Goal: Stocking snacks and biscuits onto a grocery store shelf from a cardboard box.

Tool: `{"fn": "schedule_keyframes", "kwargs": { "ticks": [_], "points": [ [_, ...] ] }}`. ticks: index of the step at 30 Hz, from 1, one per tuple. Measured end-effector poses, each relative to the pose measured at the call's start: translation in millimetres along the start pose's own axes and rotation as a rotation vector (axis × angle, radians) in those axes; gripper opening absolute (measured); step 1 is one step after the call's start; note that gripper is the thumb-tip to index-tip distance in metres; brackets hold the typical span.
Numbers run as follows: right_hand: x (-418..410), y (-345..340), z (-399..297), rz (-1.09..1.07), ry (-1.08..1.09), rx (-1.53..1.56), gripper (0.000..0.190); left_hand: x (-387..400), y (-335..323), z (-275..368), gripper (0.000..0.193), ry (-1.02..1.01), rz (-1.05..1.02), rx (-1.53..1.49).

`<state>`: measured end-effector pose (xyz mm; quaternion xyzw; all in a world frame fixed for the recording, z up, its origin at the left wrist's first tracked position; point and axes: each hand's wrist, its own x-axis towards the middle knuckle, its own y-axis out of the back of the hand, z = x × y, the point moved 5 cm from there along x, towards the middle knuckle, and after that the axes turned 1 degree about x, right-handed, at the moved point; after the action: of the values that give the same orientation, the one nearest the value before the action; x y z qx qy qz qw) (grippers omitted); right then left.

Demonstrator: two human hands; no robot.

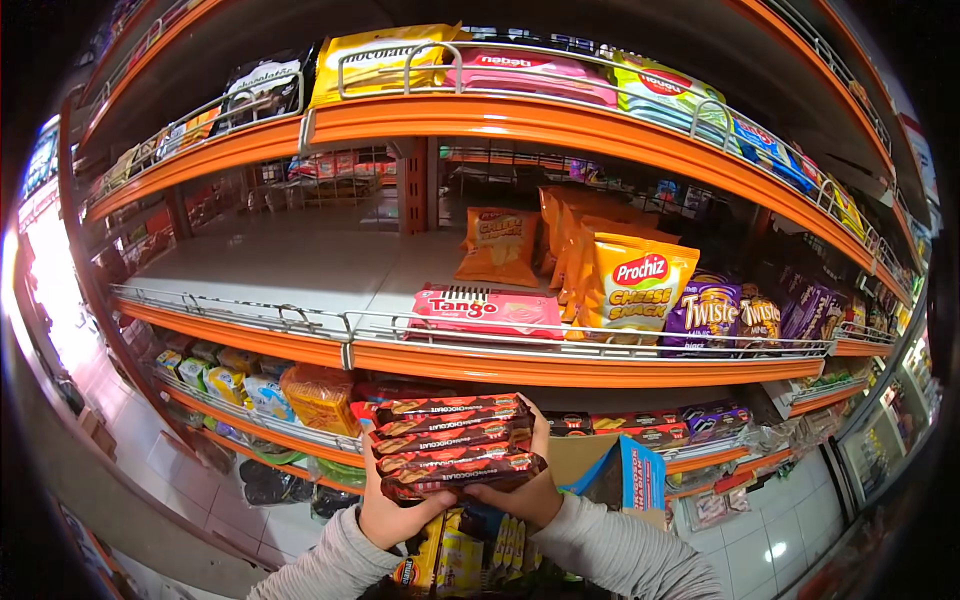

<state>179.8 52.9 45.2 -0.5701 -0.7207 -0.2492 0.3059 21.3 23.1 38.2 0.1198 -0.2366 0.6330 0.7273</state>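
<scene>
A stack of several red-and-brown chocolate biscuit packs [454, 442] is held between both my hands, in front of the lower shelf. My left hand [397, 510] grips the stack's left end, its thumb along the near side. At the right end, my right hand [529, 487] clasps it the same way, with the two thumbs almost meeting. Most of my fingers are hidden behind the packs. Below my hands stands an open cardboard box [630, 480] with a blue printed flap. Yellow snack packs [450, 551] lie beneath my wrists.
An orange-edged middle shelf [300, 262] with a low wire rail holds a pink Tango wafer pack [484, 311], Prochiz cheese snack bags [637, 285] and purple Twister packs [701, 315]. Biscuit packs [637, 427] and small cartons [225, 382] line the lower shelf. Wafer bags [532, 75] fill the upper shelf.
</scene>
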Motion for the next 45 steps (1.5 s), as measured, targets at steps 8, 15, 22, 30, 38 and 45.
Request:
{"fn": "schedule_keyframes", "kwargs": {
  "ticks": [8, 15, 22, 30, 38, 45],
  "points": [
    [-3.3, 1.9, 3.8, -0.153, 0.141, -0.305, 0.097, 5.7, -0.9, 15.2, 0.109, -0.258, -0.026, 0.155],
    [-12.0, 12.5, 12.0, -0.122, 0.282, -0.397, 0.096, -1.5, 5.6, 13.5, 0.104, -0.363, 0.077, 0.184],
    [-4.2, 5.9, -1.5, -0.083, 0.258, -0.211, 0.081, -1.3, 10.9, 14.2, 0.083, -0.336, 0.032, 0.417],
    [5.0, -12.0, -46.7, -0.174, 0.310, -0.263, 0.114, -5.0, 7.0, 43.0, 0.100, -0.591, -0.003, 0.156],
    [45.3, -29.5, -68.0, -0.457, 0.519, -0.264, 0.118, 20.2, 39.8, 62.3, 0.106, -0.677, 0.054, 0.061],
    [159.8, -52.8, -89.5, -0.404, 0.179, -0.212, 0.110, 111.0, 75.0, 114.4, 0.083, -0.494, 0.120, -0.079]
  ]
}}
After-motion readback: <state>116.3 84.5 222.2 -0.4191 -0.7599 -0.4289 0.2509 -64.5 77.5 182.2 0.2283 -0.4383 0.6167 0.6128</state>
